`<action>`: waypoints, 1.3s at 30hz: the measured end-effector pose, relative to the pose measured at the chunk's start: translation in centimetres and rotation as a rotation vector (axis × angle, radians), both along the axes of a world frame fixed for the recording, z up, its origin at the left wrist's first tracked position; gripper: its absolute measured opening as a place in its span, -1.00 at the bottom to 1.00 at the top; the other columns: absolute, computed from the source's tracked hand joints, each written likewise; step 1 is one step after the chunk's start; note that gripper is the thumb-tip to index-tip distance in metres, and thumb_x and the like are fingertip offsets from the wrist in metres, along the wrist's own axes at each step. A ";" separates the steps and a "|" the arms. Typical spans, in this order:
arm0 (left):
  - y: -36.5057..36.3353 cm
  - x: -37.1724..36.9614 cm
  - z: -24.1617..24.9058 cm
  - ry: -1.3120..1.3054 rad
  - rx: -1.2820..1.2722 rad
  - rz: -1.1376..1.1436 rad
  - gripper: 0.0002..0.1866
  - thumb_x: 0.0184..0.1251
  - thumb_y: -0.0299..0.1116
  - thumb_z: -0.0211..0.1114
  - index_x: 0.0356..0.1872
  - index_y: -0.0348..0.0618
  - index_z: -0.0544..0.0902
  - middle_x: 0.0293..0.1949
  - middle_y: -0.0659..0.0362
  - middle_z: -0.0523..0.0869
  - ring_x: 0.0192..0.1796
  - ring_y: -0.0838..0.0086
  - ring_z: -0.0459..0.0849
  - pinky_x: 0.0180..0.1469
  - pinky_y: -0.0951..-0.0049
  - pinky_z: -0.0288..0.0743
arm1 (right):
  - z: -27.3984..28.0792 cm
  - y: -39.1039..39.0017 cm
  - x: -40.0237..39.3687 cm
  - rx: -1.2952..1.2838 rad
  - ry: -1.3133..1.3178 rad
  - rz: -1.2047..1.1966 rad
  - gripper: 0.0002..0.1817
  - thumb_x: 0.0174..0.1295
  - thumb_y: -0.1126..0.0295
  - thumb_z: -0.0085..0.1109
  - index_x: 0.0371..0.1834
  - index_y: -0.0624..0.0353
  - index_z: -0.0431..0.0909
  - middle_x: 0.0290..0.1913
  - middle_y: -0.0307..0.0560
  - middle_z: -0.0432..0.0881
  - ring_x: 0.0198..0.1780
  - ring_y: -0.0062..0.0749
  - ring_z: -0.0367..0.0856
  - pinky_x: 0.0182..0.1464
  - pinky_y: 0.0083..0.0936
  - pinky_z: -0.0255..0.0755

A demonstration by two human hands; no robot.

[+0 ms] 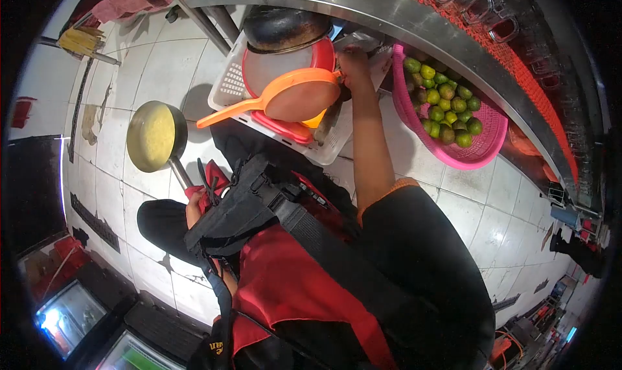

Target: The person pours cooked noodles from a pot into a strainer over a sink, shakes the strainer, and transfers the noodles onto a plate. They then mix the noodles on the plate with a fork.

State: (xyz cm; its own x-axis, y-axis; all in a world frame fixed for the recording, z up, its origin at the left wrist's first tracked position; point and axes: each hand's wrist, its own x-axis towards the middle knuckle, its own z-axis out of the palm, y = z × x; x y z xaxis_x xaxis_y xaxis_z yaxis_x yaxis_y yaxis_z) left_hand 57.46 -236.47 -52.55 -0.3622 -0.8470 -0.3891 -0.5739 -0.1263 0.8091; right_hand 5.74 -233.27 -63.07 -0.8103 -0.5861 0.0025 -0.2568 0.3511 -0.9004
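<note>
My left hand (194, 208) is closed round the handle of a metal pan (157, 137), with a red cloth (217, 175) beside it; yellowish contents show inside the pan. My right hand (354, 67) reaches into a white plastic basket (334, 146) under the steel counter; its fingers are partly hidden, and what they hold, if anything, cannot be made out. Next to it in the basket lie an orange strainer (301, 96), a red-rimmed sieve (259, 69), a blackened pan (287, 30) and a red lid-like item (282, 126).
A pink basket (479, 157) of green limes (459, 104) stands right of my right arm. Above it runs the steel counter edge (402, 23), with glass mugs (504, 28) on top. Metal legs (201, 20) stand at the upper left. White tiles (159, 65) cover the floor.
</note>
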 end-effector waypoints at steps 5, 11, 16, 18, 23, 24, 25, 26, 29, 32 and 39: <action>-0.2 0.4 -0.3 -0.108 -0.230 -0.214 -0.73 0.11 -0.43 0.19 -0.15 -0.32 0.55 -0.26 0.13 0.66 -0.20 0.49 0.55 -0.07 0.53 0.38 | -1.5 -0.4 -3.7 0.262 0.594 -0.031 -0.94 0.03 0.50 0.10 -0.52 0.17 0.57 -0.46 -0.16 0.58 -0.41 -0.39 0.58 -0.42 -0.40 0.46; 0.3 0.3 -0.8 0.015 -0.221 -0.117 -0.71 0.01 -0.45 0.32 -0.21 -0.31 0.53 -0.33 0.14 0.66 -0.25 0.52 0.57 -0.12 0.53 0.42 | 7.3 0.3 -0.5 -0.122 -0.321 -0.405 -0.92 -0.01 0.54 0.19 -0.41 0.20 0.60 -0.32 -0.08 0.62 -0.31 -0.36 0.62 -0.22 -0.40 0.52; 1.5 -2.5 3.0 -0.051 -0.095 -0.020 -0.67 0.01 -0.50 0.32 -0.15 -0.33 0.53 -0.36 0.17 0.65 -0.31 0.54 0.56 -0.19 0.56 0.44 | 1.7 2.6 -3.7 -0.122 -0.191 -0.158 -0.73 -0.03 0.57 0.23 -0.19 0.31 0.56 -0.20 -0.04 0.61 -0.19 -0.29 0.60 -0.05 -0.39 0.50; 1.0 -1.1 1.4 -0.048 -0.137 -0.058 -0.70 0.03 -0.51 0.30 -0.16 -0.34 0.53 -0.36 0.17 0.65 -0.32 0.54 0.56 -0.19 0.56 0.44 | 7.2 4.2 0.5 -0.507 -0.575 -0.137 -0.70 0.06 0.54 0.17 -0.11 0.37 0.49 -0.13 -0.01 0.60 -0.09 -0.27 0.58 -0.03 -0.39 0.49; 0.4 -0.1 -0.1 0.011 -0.039 0.004 -0.79 0.13 -0.51 0.20 -0.18 -0.33 0.55 -0.37 0.17 0.65 -0.31 0.55 0.56 -0.19 0.57 0.42 | 10.3 5.5 2.4 -0.586 -0.640 -0.125 -0.67 0.11 0.57 0.10 -0.01 0.27 0.44 -0.10 -0.04 0.59 -0.06 -0.29 0.58 -0.06 -0.39 0.49; 0.2 0.2 -0.6 -0.045 -0.088 -0.027 -0.80 0.15 -0.46 0.19 -0.21 -0.32 0.57 -0.38 0.17 0.65 -0.32 0.54 0.56 -0.19 0.57 0.42 | 11.9 6.0 3.3 -0.567 -0.659 -0.136 -0.61 0.10 0.59 0.10 0.05 0.20 0.41 -0.11 -0.08 0.60 -0.06 -0.30 0.57 -0.06 -0.40 0.48; 0.0 0.1 -0.5 -0.100 -0.139 -0.056 -0.80 0.18 -0.42 0.17 -0.23 -0.32 0.58 -0.39 0.17 0.65 -0.33 0.54 0.57 -0.20 0.57 0.41 | 11.6 6.2 3.4 -0.567 -0.659 -0.131 -0.61 0.10 0.59 0.10 0.05 0.20 0.41 -0.11 -0.08 0.60 -0.06 -0.30 0.57 -0.06 -0.40 0.48; 0.0 0.1 -0.4 -0.101 -0.138 -0.050 -0.80 0.18 -0.42 0.17 -0.23 -0.32 0.58 -0.39 0.17 0.65 -0.33 0.54 0.57 -0.20 0.57 0.41 | 10.9 6.4 3.4 -0.663 -0.702 -0.204 -0.66 0.15 0.56 0.08 0.04 0.22 0.42 -0.11 -0.08 0.60 -0.07 -0.31 0.58 -0.05 -0.39 0.48; -0.2 -1.0 0.1 0.214 0.268 0.301 -0.76 0.19 -0.31 0.15 -0.28 -0.30 0.61 -0.42 0.17 0.65 -0.36 0.49 0.58 -0.23 0.54 0.41 | 11.5 7.8 3.9 -0.765 -0.750 -0.317 -0.70 0.26 0.48 0.00 0.05 0.27 0.43 -0.07 -0.04 0.59 -0.09 -0.31 0.59 -0.05 -0.40 0.50; -0.7 -0.8 -0.7 0.301 0.457 0.541 -0.74 0.18 -0.27 0.14 -0.31 -0.30 0.62 -0.43 0.17 0.66 -0.41 0.45 0.59 -0.27 0.50 0.42 | 13.6 9.5 4.6 -0.807 -0.714 -0.352 -0.69 0.33 0.39 -0.08 0.08 0.29 0.42 -0.01 0.00 0.57 -0.07 -0.31 0.60 -0.06 -0.43 0.51; -1.1 0.8 -2.3 0.234 0.407 0.445 -0.73 0.15 -0.29 0.16 -0.30 -0.31 0.64 -0.41 0.18 0.66 -0.38 0.47 0.59 -0.27 0.52 0.43 | 16.5 14.3 5.9 -0.924 -0.747 -0.361 -0.65 0.38 0.30 -0.12 0.13 0.24 0.40 0.04 0.00 0.55 0.06 -0.25 0.53 0.07 -0.32 0.49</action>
